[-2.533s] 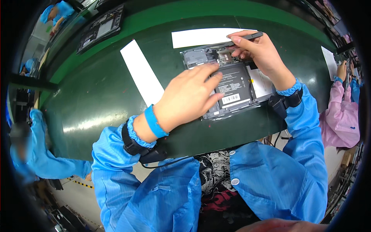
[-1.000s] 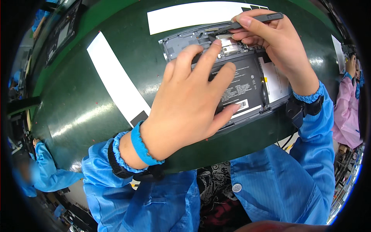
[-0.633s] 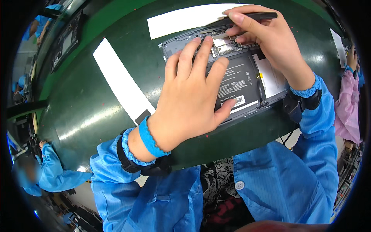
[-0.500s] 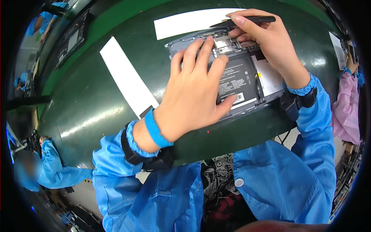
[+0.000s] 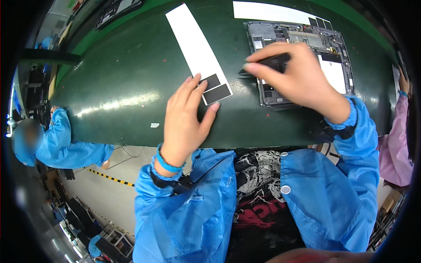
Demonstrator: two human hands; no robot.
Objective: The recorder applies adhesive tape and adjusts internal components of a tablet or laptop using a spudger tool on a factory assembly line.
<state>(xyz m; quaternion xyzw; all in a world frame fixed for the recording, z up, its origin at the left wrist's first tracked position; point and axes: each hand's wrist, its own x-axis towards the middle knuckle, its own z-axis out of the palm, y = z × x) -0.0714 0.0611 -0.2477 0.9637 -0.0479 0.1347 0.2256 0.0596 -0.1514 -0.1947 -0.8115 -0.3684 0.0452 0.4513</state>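
My left hand (image 5: 186, 114) lies with its fingers stretched over the lower end of a white backing strip (image 5: 194, 41), its fingertips beside two black rectangular stickers (image 5: 217, 94). Above the left part of an opened laptop base (image 5: 347, 61), my right hand (image 5: 298, 74) pinches black tweezers (image 5: 279, 62). Their tip points left, toward the strip with the stickers. Circuit boards show along the far side of the laptop base, and a silvery panel on its right. My right hand covers much of the black battery.
Behind the laptop lies another white strip (image 5: 272, 12) with black pieces at its right end. Another device part (image 5: 117, 11) rests at the far left of the green table (image 5: 118, 83). A person in blue (image 5: 66, 144) sits at left, and a pink sleeve (image 5: 397, 131) shows at right.
My left hand has left the laptop base and now rests on the strip with the stickers. My right hand has come nearer and left with the tweezers. The whole view has shifted.
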